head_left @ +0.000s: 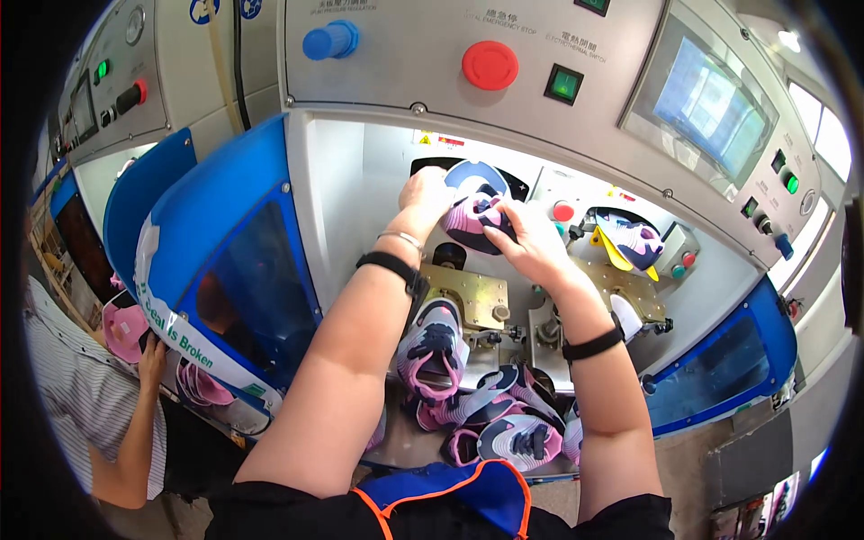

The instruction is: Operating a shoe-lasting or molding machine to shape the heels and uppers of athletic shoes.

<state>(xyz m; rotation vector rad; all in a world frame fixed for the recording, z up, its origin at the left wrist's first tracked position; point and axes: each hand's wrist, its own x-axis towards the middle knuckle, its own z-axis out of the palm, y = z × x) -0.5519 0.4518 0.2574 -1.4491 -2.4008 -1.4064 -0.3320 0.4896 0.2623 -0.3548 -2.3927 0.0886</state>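
Note:
Both my hands are raised inside the lit opening of a machine, at its left station. Between them is a pink and navy shoe upper (468, 225), its opening facing me. My left hand (425, 200) is closed on its left upper edge, beside a rounded grey-blue part (474, 175) that I cannot tell from shoe or machine. My right hand (536, 238) grips the right side, thumb in front and other fingers mostly hidden. Below my left hand, a grey, navy and pink shoe upper (434, 351) leans against a brass-coloured plate (477, 295).
At the right station another upper (630, 236) sits over a yellow part (614, 252). Several uppers (519, 441) lie piled on the ledge near me. A red stop button (490, 66) is on the panel above. Blue guards flank the opening; at left, a co-worker's hand (153, 362) holds a pink piece.

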